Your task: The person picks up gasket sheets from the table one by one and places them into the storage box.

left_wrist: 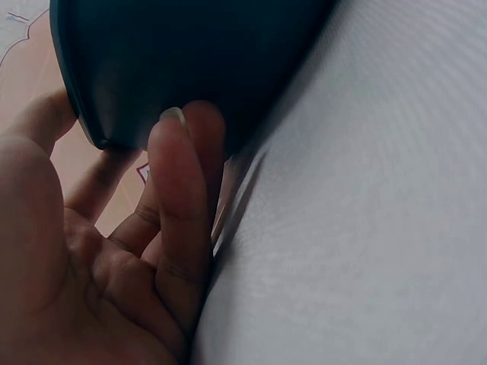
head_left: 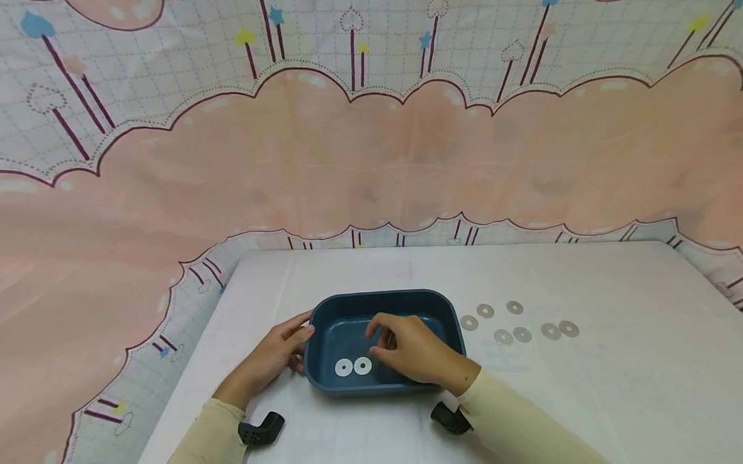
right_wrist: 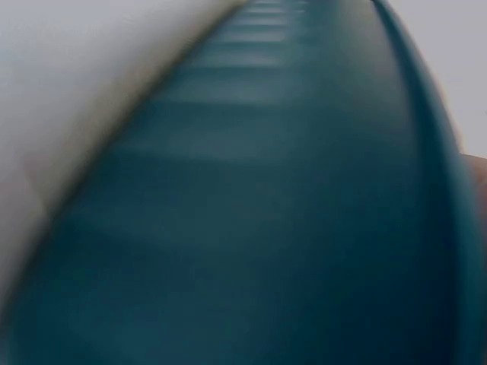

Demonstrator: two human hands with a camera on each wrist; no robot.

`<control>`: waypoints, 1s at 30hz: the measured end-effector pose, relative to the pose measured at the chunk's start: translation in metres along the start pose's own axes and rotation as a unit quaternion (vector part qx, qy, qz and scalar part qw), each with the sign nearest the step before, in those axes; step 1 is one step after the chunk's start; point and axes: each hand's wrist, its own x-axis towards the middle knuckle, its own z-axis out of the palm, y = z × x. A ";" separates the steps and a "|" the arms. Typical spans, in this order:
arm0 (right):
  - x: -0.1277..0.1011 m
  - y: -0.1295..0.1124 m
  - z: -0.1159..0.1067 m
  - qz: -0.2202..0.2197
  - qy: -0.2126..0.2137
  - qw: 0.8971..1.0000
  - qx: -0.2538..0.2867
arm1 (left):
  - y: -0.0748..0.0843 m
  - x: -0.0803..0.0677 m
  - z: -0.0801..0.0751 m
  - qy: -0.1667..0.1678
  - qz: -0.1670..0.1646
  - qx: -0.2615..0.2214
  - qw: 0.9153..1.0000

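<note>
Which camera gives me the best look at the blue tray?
The head view: it shows nearly the whole tray from above, rim and inside, partly covered by the right hand. The left wrist view shows only the end that the left hand touches; the right wrist view, a blurred close-up.

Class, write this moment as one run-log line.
left hand: holds blue tray; right hand: over tray, holding nothing visible; white discs: two visible inside; grey discs: seven on table
</note>
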 end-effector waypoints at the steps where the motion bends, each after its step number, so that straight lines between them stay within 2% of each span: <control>1: -0.002 0.000 -0.003 -0.002 0.005 1.000 -0.006 | 0.000 0.000 0.000 0.001 0.000 0.001 1.000; 8: -0.017 -0.004 -0.026 -0.008 0.046 0.998 -0.044 | -0.001 0.000 0.001 0.005 0.001 -0.001 1.000; 13: -0.027 0.000 -0.040 -0.001 0.068 0.996 -0.051 | -0.002 -0.001 0.001 0.000 0.004 0.001 1.000; 20: -0.040 0.011 -0.050 0.014 0.096 0.994 -0.051 | -0.003 -0.002 0.002 -0.009 0.009 0.001 1.000; 30: -0.050 0.028 -0.060 0.023 0.138 0.989 -0.055 | -0.002 -0.004 0.000 -0.001 0.012 0.007 1.000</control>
